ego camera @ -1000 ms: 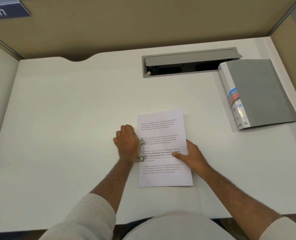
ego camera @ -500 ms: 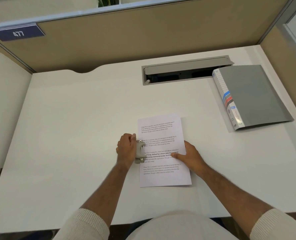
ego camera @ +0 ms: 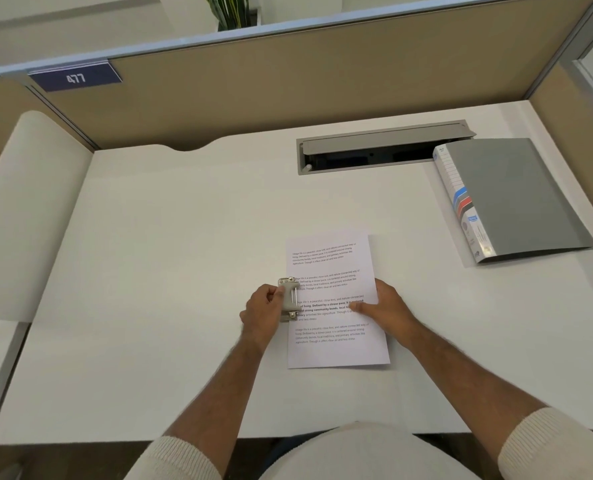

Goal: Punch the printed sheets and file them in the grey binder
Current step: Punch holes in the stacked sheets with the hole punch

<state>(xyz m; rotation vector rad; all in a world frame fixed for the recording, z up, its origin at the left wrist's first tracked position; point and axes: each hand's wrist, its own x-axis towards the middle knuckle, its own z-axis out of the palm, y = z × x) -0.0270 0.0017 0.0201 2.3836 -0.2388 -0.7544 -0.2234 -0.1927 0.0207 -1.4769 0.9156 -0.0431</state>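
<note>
The printed sheets (ego camera: 326,261) lie as a stack on the white desk (ego camera: 166,271), in front of me. A small metal hole punch (ego camera: 290,299) sits on the stack's left edge. My left hand (ego camera: 263,313) grips the punch from its left side, fingers curled round it. My right hand (ego camera: 381,304) rests flat on the sheets' right part, with its thumb pressing on the page. The grey binder (ego camera: 520,199) lies closed at the far right of the desk, spine label toward the middle.
A grey cable hatch (ego camera: 385,140) with its lid raised is set into the desk behind the sheets, just left of the binder. Beige partition walls (ego camera: 288,88) enclose the desk at the back and on both sides.
My left hand has slid off the top of the punch to its left side, so the punch now shows. The camera has tilted up. Sheets, binder and right hand stay put.
</note>
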